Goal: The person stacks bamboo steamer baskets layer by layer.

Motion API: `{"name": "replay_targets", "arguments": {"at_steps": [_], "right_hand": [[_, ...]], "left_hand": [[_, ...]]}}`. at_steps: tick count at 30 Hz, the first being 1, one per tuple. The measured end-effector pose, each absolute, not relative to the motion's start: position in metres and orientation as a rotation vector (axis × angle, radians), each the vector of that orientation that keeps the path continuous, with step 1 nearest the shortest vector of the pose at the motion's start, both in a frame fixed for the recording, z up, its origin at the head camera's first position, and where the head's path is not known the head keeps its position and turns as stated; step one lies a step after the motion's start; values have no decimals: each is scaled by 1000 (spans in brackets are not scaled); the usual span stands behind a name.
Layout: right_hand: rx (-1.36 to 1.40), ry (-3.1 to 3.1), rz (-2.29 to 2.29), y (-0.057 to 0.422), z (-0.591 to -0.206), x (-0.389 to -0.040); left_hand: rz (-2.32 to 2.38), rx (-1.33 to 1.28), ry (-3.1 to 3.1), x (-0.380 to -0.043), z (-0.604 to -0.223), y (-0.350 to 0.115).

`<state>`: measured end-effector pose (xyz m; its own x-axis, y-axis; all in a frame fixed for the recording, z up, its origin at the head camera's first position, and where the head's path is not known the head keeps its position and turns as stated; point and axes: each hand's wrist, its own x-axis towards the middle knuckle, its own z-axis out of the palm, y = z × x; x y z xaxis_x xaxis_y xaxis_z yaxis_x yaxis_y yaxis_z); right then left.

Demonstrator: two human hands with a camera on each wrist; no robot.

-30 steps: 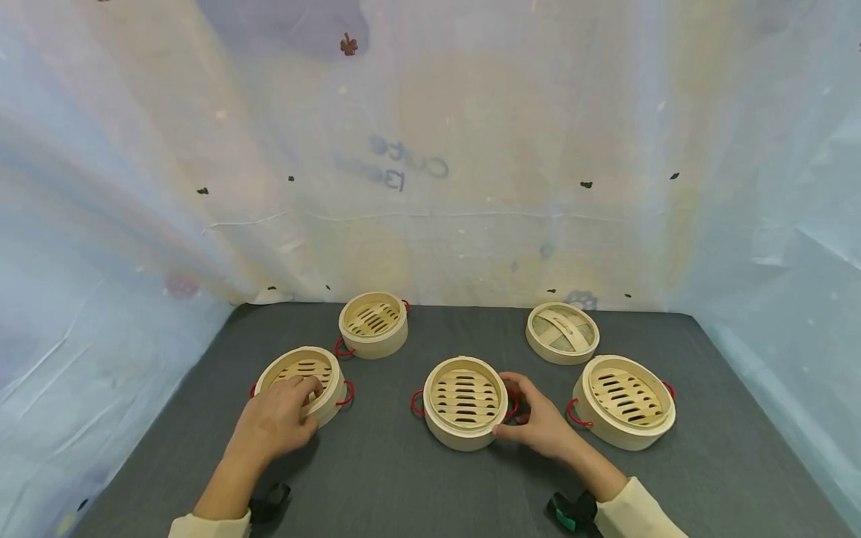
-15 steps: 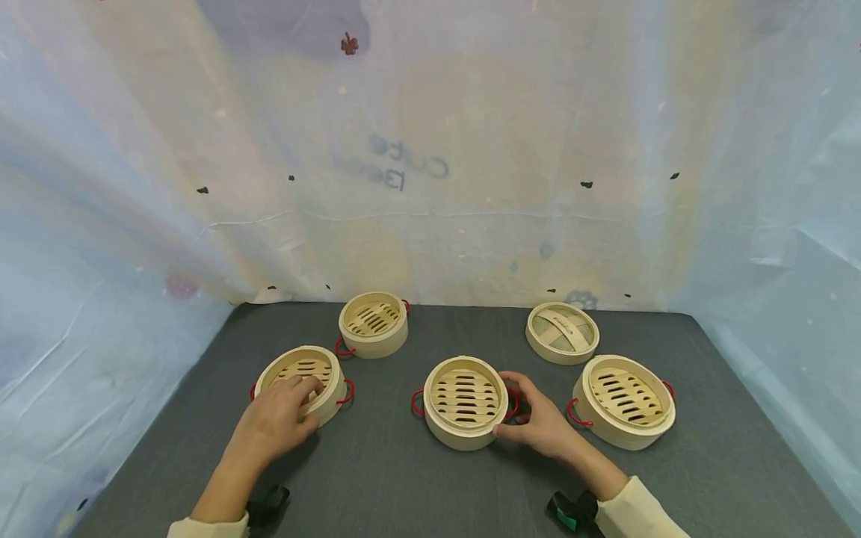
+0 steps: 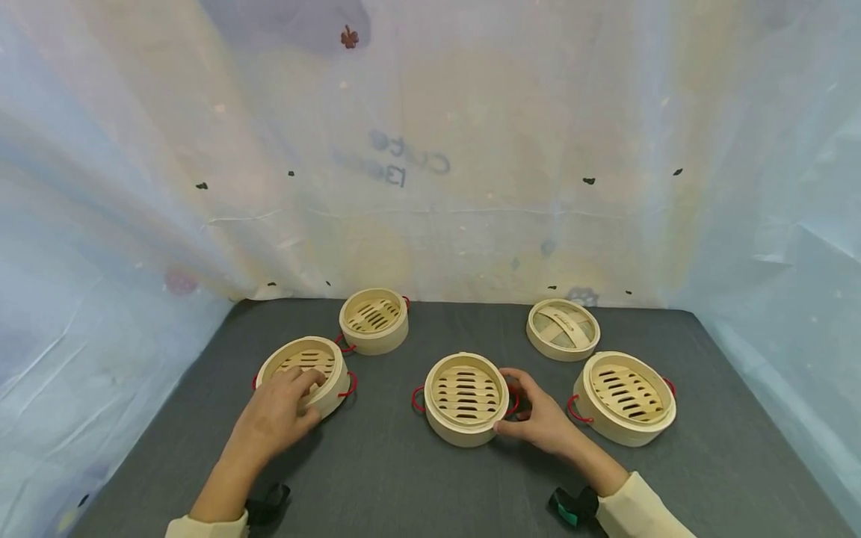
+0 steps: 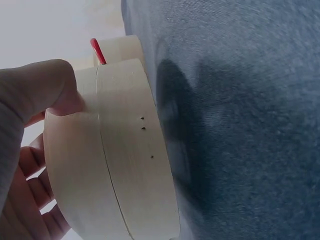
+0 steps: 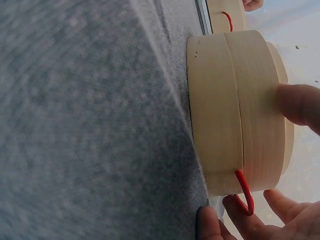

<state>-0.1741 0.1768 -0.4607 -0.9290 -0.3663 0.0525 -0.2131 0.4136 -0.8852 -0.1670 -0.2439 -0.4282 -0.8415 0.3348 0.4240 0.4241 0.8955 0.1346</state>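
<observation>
At the left of the surface (image 3: 403,478), we are seeing the left steamer (image 3: 331,400); the left hand (image 3: 276,415) is gripping its wall, fingers reaching over the rim. Near the centre, we are watching the right hand (image 3: 541,422) holding the middle steamer (image 3: 461,434) between thumb and fingers. Farther out, we are noting the right steamer (image 3: 622,431), rear steamer (image 3: 377,344) and lid (image 3: 563,330).
</observation>
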Motion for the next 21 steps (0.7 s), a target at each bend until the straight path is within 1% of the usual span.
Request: {"name": "replay_targets", "arguments": {"at_steps": [21], "right_hand": [[-510,2502,-1557,177,-465,-176]], "left_hand": [[-405,-710,-2535,-158,-403,-212]]}}
